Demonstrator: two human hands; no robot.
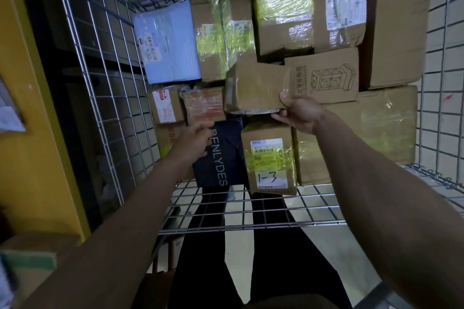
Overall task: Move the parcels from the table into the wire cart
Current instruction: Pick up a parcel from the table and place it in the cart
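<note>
Right hand (298,114) fingers clamped on a taped parcel (256,88), left hand (195,139) fingers loosely apart at 9 o'clock, wire cart (251,211) looks nearly full already.

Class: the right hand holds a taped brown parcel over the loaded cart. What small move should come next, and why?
Probably lower the taped brown parcel onto the boxes beneath and let go: the right hand grips its near end above the stack inside the wire cart, while the left hand rests empty on the dark blue parcel.
</note>
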